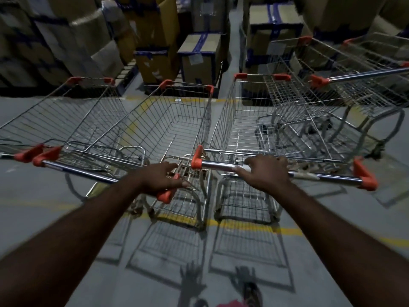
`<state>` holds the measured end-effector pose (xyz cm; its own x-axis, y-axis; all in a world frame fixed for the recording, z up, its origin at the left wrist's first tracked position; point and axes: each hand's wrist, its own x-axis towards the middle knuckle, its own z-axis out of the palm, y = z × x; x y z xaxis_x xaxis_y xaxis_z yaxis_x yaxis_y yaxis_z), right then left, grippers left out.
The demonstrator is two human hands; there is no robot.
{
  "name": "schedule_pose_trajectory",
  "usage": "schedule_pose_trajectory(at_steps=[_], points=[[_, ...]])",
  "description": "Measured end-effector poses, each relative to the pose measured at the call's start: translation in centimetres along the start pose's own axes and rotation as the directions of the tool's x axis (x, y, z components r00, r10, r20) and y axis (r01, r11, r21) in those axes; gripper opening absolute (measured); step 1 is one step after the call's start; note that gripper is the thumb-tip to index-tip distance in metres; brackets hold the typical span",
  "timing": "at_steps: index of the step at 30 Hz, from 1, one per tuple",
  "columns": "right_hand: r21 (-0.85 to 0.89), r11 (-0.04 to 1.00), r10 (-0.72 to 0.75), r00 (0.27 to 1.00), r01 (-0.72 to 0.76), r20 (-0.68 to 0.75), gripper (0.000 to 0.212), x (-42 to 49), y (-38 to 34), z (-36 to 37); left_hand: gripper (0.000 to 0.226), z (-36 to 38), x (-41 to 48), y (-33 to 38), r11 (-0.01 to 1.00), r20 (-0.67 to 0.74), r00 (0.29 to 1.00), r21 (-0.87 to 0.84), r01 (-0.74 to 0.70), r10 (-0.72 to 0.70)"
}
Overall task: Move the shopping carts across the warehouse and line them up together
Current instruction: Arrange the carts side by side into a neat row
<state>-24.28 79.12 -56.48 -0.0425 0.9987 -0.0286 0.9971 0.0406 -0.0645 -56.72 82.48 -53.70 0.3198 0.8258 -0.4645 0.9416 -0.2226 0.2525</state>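
Three wire shopping carts with orange corner caps stand side by side in front of me: the left cart (55, 116), the middle cart (172, 125) and the right cart (241, 129). My left hand (161, 178) lies on the orange right end of the middle cart's handle (88, 172), fingers stretched forward over it. My right hand (265, 171) grips the right cart's chrome handle bar (327, 177), fingers curled over it and thumb along the bar. Two more carts (309, 96) (376, 85) stand nested and angled at the far right.
Stacks of cardboard boxes (199, 56) on pallets close off the space just beyond the carts' fronts, with a narrow aisle (232, 41) between stacks. Yellow floor lines (254, 226) run under the carts on the grey concrete floor. My shoe (250, 293) shows at the bottom.
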Motion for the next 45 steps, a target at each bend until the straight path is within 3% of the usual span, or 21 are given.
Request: schedule_pose_trajectory(at_steps=[3,6,8,13,17,20,23,31,35,38,45], points=[[0.006,0.994,-0.109,0.993,0.11,-0.051,0.061,0.8,-1.9,0.4,0.102,1.3,-0.7,-0.6,0.998,-0.138,0.989,0.04,-0.044,0.049],[0.014,0.997,-0.081,0.995,0.082,-0.058,0.063,1.3,-2.7,0.9,0.089,2.3,-1.2,-2.0,0.958,-0.291,0.931,0.243,-0.15,0.22],[-0.002,0.998,-0.058,0.997,0.058,-0.057,0.072,1.4,-2.6,1.1,0.086,2.7,-1.5,-2.3,0.944,-0.329,0.905,0.275,-0.181,0.269],[-0.019,0.999,-0.039,0.997,0.038,-0.069,0.079,1.5,-2.2,1.1,0.077,2.4,-0.2,-2.0,0.971,-0.437,0.88,0.22,-0.096,0.186],[-0.038,0.998,-0.045,0.996,0.043,-0.072,0.088,1.6,-1.5,1.2,0.074,1.8,0.5,-1.3,0.986,-0.526,0.851,0.152,0.073,0.018],[-0.051,0.997,-0.067,0.996,0.064,-0.054,0.093,1.6,-0.6,1.2,0.07,1.2,1.1,-0.4,0.986,-0.524,0.849,0.1,0.131,-0.06],[-0.042,0.997,-0.072,0.997,0.072,-0.014,0.086,1.4,0.2,0.8,0.06,1.0,1.5,1.0,0.984,-0.523,0.852,0.138,0.11,-0.022],[-0.066,0.995,-0.078,0.996,0.08,0.032,0.079,1.1,0.5,0.1,0.069,1.4,2.6,3.0,0.98,-0.498,0.865,0.135,0.144,-0.059],[-0.04,0.995,-0.089,0.995,0.09,0.035,0.086,1.0,0.7,0.2,0.068,1.0,3.2,2.6,0.978,-0.516,0.853,0.121,0.168,-0.082],[-0.028,0.995,-0.098,0.994,0.1,0.046,0.073,0.6,0.8,0.0,0.066,0.5,3.9,2.5,0.976,-0.548,0.831,0.108,0.188,-0.099],[-0.012,0.994,-0.104,0.992,0.105,0.066,0.075,-0.3,1.2,-0.5,0.088,0.2,6.4,2.2,0.98,-0.538,0.831,0.039,0.194,-0.143]])
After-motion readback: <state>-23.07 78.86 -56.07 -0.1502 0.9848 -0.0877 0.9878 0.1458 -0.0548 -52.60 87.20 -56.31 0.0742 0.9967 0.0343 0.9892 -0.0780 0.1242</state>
